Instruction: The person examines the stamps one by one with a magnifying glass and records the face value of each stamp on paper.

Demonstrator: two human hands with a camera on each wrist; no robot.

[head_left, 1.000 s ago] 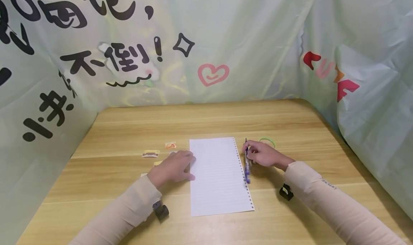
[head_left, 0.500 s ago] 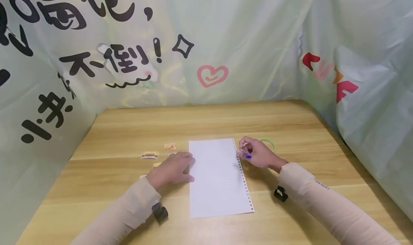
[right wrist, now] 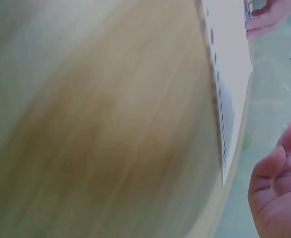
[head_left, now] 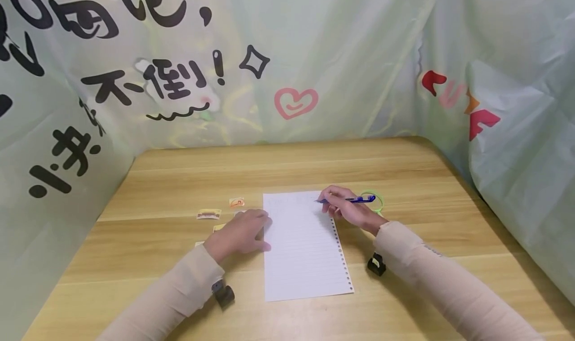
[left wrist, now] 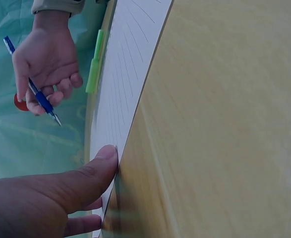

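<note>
A lined sheet of paper (head_left: pixel 301 261) with punched holes down its right side lies on the wooden table. My left hand (head_left: pixel 240 232) rests at its left edge, thumb and fingers extended onto the margin; in the left wrist view the thumb (left wrist: pixel 103 161) presses on the paper. In my right hand (head_left: pixel 343 206) I grip a blue pen (head_left: pixel 359 199) above the sheet's upper right corner. The left wrist view shows the pen's bare metal tip pointing out below the fingers. In the right wrist view the pen is hidden, and only part of the right hand (right wrist: pixel 284 193) shows.
Small printed paper pieces (head_left: pixel 209 214) lie left of the sheet, some partly covered by my left hand. A green ring-shaped thing (head_left: pixel 379 201) with a short stem lies beyond my right wrist. Printed cloth (head_left: pixel 359 56) hangs behind the table (head_left: pixel 188 176) and along its sides.
My right hand has lifted the pen from the table beside the paper, turned it into a writing grip and moved left over the sheet. The left hand stays in place.
</note>
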